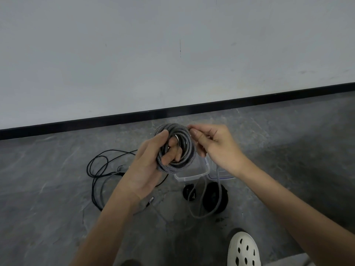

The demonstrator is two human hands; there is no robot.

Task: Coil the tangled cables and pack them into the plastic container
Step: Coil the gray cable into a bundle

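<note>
My left hand grips the grey braided coil at frame centre, fingers through it; my right hand pinches its top loop. Its tail hangs unwound. Just below, the plastic container waits; left of centre a black cable lies tangled.

I see a plain pale grey wall filling the upper half of my view, matt and softly, evenly lit. A thin dark vertical mark sits near its middle (a scratch or a drip, I cannot tell which), and a few faint scuffs lie to its right. A black skirting strip runs along the foot of the wall, slanting upward to the right in my wide-angle picture. Below it lies a grey floor with lighter marbled streaks.
</note>
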